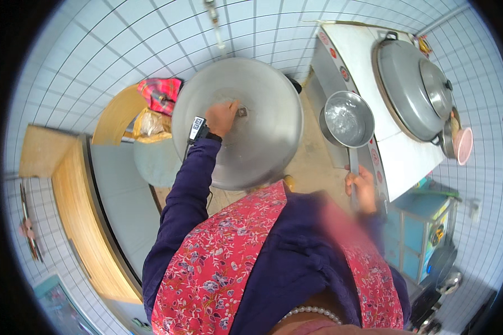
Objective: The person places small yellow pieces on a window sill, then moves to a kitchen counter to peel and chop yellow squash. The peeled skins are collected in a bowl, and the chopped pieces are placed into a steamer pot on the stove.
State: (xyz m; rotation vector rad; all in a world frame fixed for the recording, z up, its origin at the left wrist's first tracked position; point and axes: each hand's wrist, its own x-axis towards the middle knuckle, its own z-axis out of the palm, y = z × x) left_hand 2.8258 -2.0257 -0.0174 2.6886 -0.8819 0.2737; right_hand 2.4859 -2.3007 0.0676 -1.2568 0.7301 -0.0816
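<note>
A large round grey metal lid (257, 151) lies in front of me on the left. My left hand (222, 118) is closed at the small handle in its middle, with a dark bit of that handle showing beside the fingers. To the right, my right hand (364, 187) grips the long handle of a metal dipper (326, 120). Clear, glinting liquid that looks like water is in the dipper's round bowl, which hangs level beside the front of the white-tiled stove (394, 162), apart from the lid.
A big lidded metal wok (397, 72) sits on the stove, a pink bowl (464, 146) at its edge. Left are a red plaid cloth (161, 92), a wooden-edged cabinet (86, 218) and a grey surface. A blue cabinet (422, 234) stands lower right; a pipe (216, 25) runs down the tiled wall.
</note>
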